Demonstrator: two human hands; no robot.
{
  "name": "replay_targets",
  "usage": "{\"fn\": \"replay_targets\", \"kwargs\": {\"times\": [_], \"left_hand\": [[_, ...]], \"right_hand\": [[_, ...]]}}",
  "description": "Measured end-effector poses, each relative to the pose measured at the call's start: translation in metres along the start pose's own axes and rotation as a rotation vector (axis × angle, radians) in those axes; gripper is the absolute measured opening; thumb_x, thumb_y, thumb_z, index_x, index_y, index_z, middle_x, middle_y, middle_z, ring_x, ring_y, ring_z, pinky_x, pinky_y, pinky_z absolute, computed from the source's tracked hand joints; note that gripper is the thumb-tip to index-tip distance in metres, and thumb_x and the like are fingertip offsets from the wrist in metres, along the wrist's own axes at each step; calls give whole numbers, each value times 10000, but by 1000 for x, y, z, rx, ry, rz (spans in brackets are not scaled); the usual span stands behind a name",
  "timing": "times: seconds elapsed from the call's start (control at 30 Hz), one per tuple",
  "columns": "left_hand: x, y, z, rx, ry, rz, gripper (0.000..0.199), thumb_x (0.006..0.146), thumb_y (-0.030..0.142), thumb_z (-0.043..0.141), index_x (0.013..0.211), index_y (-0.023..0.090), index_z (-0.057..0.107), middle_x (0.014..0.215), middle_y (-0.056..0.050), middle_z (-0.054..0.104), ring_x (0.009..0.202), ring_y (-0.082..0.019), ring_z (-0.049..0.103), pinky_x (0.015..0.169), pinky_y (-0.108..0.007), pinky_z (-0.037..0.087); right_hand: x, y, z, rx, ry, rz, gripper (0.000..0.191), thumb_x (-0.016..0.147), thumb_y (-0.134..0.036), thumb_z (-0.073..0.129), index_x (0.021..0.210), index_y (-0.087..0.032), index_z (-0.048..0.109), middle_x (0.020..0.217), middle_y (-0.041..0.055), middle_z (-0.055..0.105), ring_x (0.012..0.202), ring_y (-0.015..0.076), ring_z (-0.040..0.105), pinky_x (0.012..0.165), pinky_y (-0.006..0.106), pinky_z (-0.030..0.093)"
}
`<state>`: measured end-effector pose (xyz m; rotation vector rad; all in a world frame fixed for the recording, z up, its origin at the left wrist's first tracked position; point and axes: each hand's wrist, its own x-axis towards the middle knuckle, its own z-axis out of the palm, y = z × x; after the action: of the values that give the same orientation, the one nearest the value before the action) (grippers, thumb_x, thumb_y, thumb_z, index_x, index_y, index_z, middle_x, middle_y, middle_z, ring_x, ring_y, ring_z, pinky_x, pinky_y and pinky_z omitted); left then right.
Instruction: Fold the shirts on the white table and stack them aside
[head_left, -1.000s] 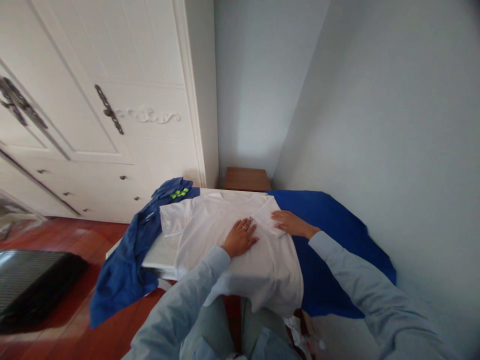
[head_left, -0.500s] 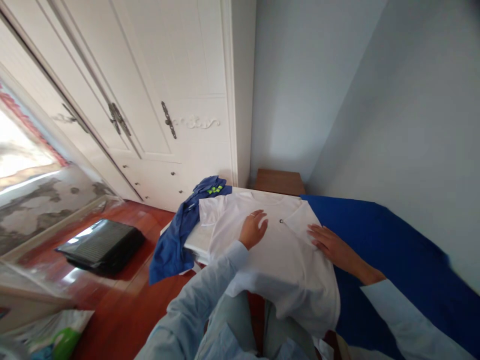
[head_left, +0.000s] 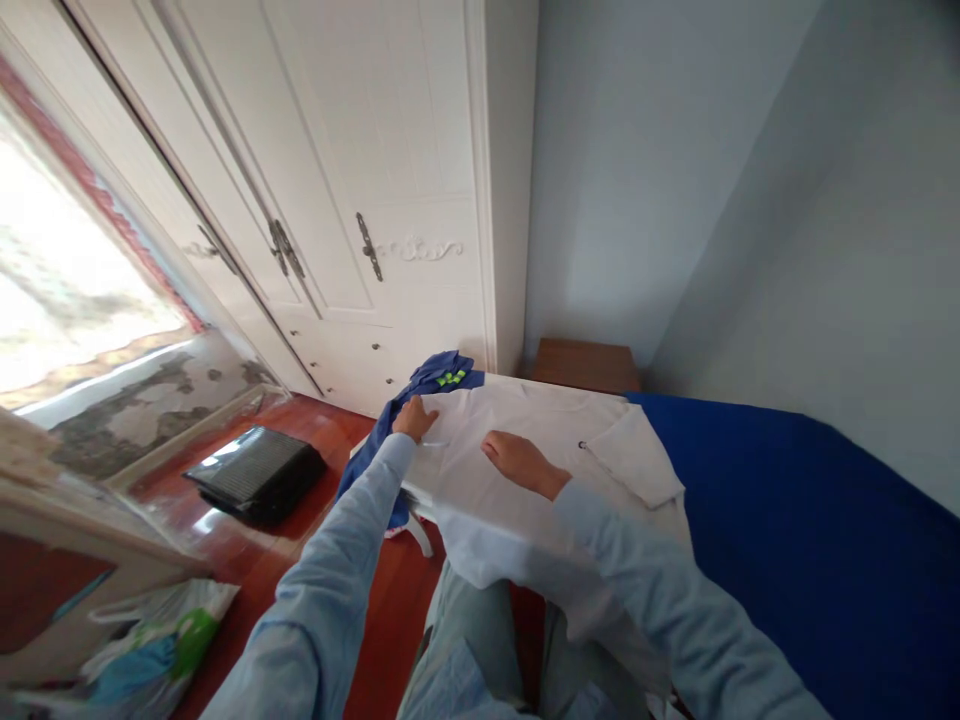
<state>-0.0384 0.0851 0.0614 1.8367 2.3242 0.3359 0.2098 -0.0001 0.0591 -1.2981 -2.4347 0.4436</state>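
A white T-shirt (head_left: 495, 510) is spread over a small white table, its lower part hanging over the near edge towards my knees. My left hand (head_left: 415, 418) is at the sleeve on the left, fingers bent over its cloth and the thumb pointing right. On the middle of the shirt, my right hand (head_left: 523, 463) is closed with fingers curled in on the fabric; its fingertips are partly hidden. A small dark logo (head_left: 582, 445) shows on the chest. Beyond my left hand lies a crumpled blue garment (head_left: 439, 372) with yellow-green patches.
A blue-covered surface (head_left: 757, 500) adjoins the table on the right. Behind stand a white wardrobe (head_left: 427, 150) and a low brown wooden stand (head_left: 585, 362). On the red floor are a black plastic-wrapped package (head_left: 259, 475) and a plastic bag (head_left: 161, 645).
My left hand has moved left from the shirt's middle to its sleeve. My right hand has crossed from the right side to the middle, its fingers now curled. The view has shifted left.
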Motion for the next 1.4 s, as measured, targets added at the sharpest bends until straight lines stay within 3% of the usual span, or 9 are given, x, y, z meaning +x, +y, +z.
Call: {"fn": "replay_targets", "kwargs": {"times": [0.17, 0.3, 0.57, 0.73, 0.9, 1.0, 1.13, 1.23, 1.4], "left_hand": [[24, -2, 4, 6, -27, -1, 411, 823, 375, 719, 1162, 157, 643, 1218, -182, 700, 1123, -322, 668, 898, -362, 511], [31, 0, 2, -5, 1, 40, 185, 879, 288, 618, 1005, 188, 708, 1119, -121, 742, 1062, -280, 686, 885, -350, 514], [40, 27, -22, -67, 166, 105, 320, 986, 272, 409, 1128, 140, 663, 1096, -173, 732, 1054, -298, 677, 881, -379, 507], [12, 59, -23, -108, 146, 337, 300, 972, 294, 479, 1178, 202, 676, 1079, -101, 743, 1025, -266, 688, 914, -362, 501], [-21, 78, -8, -255, -140, 773, 382, 842, 363, 692, 1202, 237, 678, 1187, -65, 722, 971, -220, 696, 906, -333, 529], [-28, 68, 5, -434, -129, 769, 365, 899, 436, 604, 1159, 188, 669, 1190, -108, 704, 1008, -231, 686, 832, -338, 559], [-39, 39, 25, -290, -67, 714, 344, 876, 387, 636, 1145, 176, 670, 1171, -123, 703, 1088, -268, 663, 974, -410, 520], [-57, 19, 37, -184, -83, 738, 428, 853, 375, 668, 1227, 169, 643, 1258, -149, 671, 1168, -294, 632, 1050, -433, 478], [-83, -2, 42, -247, 14, 693, 509, 880, 372, 610, 1333, 143, 572, 1364, -184, 603, 1266, -294, 567, 1107, -432, 431]], "right_hand": [[40, 6, 42, 69, -10, -37, 174, 938, -59, 473, 962, -159, 614, 990, 100, 708, 905, 196, 624, 798, 287, 423], [38, 19, 60, 114, 7, -90, 191, 907, -52, 509, 984, -164, 643, 1108, 101, 706, 1073, 210, 614, 952, 321, 426], [31, 34, 78, 252, 91, -175, 223, 905, -82, 537, 1061, -148, 682, 1299, 143, 672, 1257, 228, 570, 1119, 409, 386], [34, 34, 81, 325, 146, -181, 216, 849, -87, 567, 974, -198, 704, 1236, 79, 709, 1202, 215, 604, 1098, 403, 419], [31, 44, 76, 449, 357, -63, 233, 770, -103, 520, 844, -218, 709, 987, 49, 753, 990, 211, 662, 964, 352, 492], [24, 58, 69, 497, 519, 86, 260, 771, -139, 421, 744, -210, 669, 830, 44, 725, 841, 201, 654, 856, 327, 503], [19, 74, 60, 543, 643, 256, 263, 754, -197, 376, 678, -211, 627, 682, 25, 670, 699, 194, 614, 698, 289, 480], [19, 78, 58, 552, 674, 320, 246, 740, -206, 378, 676, -215, 616, 659, 22, 661, 691, 196, 609, 683, 281, 468], [21, 77, 57, 507, 657, 339, 226, 766, -187, 390, 760, -221, 614, 787, 51, 703, 786, 205, 639, 757, 287, 495]]}}
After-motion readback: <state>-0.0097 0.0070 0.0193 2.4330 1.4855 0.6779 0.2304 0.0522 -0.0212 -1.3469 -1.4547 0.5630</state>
